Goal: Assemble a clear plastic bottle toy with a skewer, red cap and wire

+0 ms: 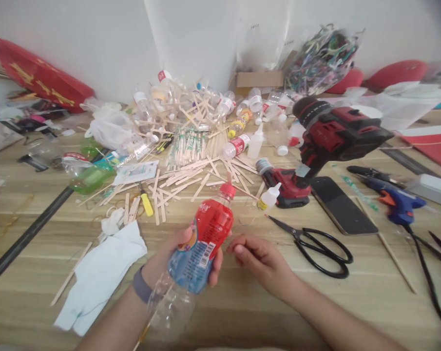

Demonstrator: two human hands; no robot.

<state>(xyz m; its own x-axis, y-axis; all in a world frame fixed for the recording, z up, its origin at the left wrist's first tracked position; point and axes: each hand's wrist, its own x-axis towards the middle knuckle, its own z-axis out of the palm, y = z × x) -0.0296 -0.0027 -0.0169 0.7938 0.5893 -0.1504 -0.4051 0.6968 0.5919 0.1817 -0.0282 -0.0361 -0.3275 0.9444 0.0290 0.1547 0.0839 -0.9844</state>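
In the head view, holding one labelled bottle (205,246) in the left hand (171,249), wrapping thumb and fingers around its middle, above the near edge of the worktop (235,314). Tilting the cap end toward the far edge and the clear base toward the near edge. Curling the right hand (258,256) loosely just beside the bottle, on the side facing the right edge, bringing thumb and forefinger close together; not showing whether pinching anything small.

Apparently being at a step of steadying and handling the bottle. For the next move, probably calling for a firm left grip and careful fingertip work with the right.

Counting, from the middle toward the right edge, one larger squeeze bottle (256,142), one smaller squeeze bottle (269,197), one power drill (339,131), one pair of scissors (298,235), one phone (342,204) and one blue glue gun (401,197). Toward the left edge, counting one yellow-handled tool (146,204) and, toward the near left corner, one white cloth piece (103,273). Along the far edge, counting one cardboard box (258,79). Also seeing many plastic bottles (238,145) and wooden sticks (182,187), overlapping too much for counting.
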